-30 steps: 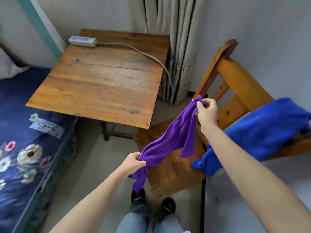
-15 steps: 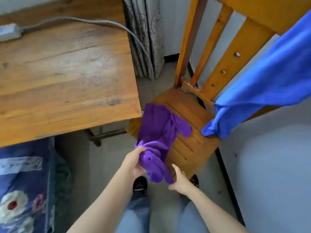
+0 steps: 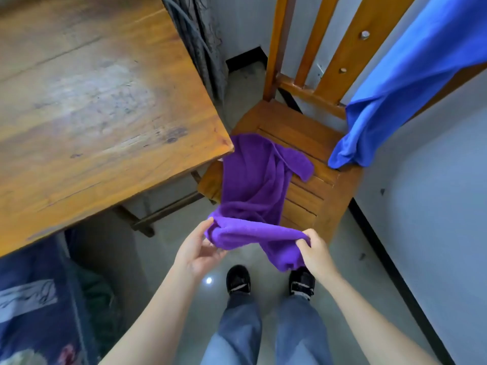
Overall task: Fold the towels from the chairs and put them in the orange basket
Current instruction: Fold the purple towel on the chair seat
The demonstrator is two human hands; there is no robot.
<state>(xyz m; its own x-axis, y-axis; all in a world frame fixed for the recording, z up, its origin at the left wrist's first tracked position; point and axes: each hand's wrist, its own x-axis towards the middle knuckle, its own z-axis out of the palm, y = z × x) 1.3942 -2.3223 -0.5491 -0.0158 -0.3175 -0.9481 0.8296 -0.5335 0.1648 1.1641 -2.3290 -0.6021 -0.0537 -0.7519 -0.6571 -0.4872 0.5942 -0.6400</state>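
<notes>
A purple towel [image 3: 254, 180] lies crumpled on the seat of a wooden chair [image 3: 316, 143], its near end hanging off the front edge. My left hand [image 3: 197, 248] pinches that near edge on the left. My right hand [image 3: 313, 250] grips the same edge on the right, so a short span of cloth stretches between them above the floor. A blue towel [image 3: 411, 83] is draped over the chair's backrest on the right. No orange basket is in view.
A wooden table [image 3: 105, 101] stands left of the chair, its corner close to the purple towel. A bed with a dark floral cover [image 3: 34, 299] is at the lower left. My feet in black shoes [image 3: 238, 279] stand on the grey floor before the chair.
The towel was first held up between both hands, then laid on the seat. My right hand has let go of the far corner and now grips the near edge beside my left hand.
</notes>
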